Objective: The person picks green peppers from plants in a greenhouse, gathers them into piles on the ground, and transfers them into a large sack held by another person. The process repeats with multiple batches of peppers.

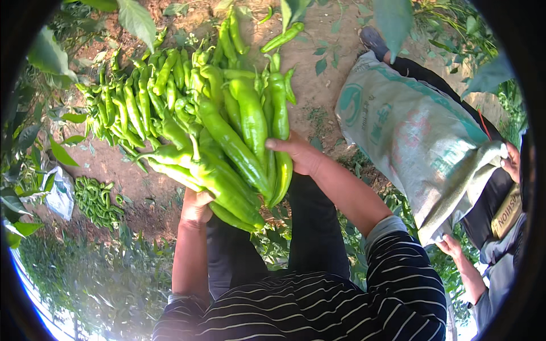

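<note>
Between my two hands is a big bunch of long green peppers (232, 140), lifted above the ground. My left hand (197, 206) supports the bunch from its lower left side, with the fingers partly hidden under the peppers. On the right side my right hand (294, 151) grips it, the thumb lying over the peppers. Beyond the bunch, a large pile of green peppers (136, 102) lies on the bare soil, and the held peppers overlap it in view. A few single peppers (283, 37) lie apart from the pile at the top.
At the right a person's hands (450, 246) hold a large woven plastic sack (409, 128) bearing print. A smaller pile of green peppers (97, 202) lies at the left beside a white bag (59, 192). Leafy plants (51, 55) border the soil, and some leaves hang close to the view.
</note>
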`<state>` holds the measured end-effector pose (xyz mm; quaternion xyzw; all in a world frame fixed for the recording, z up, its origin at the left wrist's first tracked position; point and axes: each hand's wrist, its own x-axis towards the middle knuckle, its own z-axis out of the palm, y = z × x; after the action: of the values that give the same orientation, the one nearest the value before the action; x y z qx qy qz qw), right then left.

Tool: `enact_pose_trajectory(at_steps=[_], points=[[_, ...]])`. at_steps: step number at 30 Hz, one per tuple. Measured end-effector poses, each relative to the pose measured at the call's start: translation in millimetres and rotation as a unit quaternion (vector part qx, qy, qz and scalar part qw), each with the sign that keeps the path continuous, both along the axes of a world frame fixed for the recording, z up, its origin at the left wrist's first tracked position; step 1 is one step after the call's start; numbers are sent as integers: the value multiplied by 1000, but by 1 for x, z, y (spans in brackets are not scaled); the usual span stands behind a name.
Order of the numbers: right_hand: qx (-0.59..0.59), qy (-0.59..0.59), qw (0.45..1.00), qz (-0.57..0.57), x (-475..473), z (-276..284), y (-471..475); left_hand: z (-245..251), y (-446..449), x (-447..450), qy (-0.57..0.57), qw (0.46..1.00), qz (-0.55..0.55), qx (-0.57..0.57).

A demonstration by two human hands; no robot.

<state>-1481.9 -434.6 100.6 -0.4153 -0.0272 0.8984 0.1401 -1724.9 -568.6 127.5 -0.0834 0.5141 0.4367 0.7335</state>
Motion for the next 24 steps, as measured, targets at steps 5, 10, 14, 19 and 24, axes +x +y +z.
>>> enact_pose_trajectory(at_steps=[5,10,14,19,24], points=[[5,65,998,4,-11,56,-26,68,-45,-3,39,999,-22,30],[115,59,992,4,-5,108,-25,119,-65,11,97,990,-32,97],[168,70,983,-4,4,165,-33,171,-57,10,130,980,-76,129],[274,37,954,-119,53,265,-48,243,-22,21,83,977,-157,117],[292,-24,906,-305,125,333,-88,281,63,70,144,925,-329,128]])
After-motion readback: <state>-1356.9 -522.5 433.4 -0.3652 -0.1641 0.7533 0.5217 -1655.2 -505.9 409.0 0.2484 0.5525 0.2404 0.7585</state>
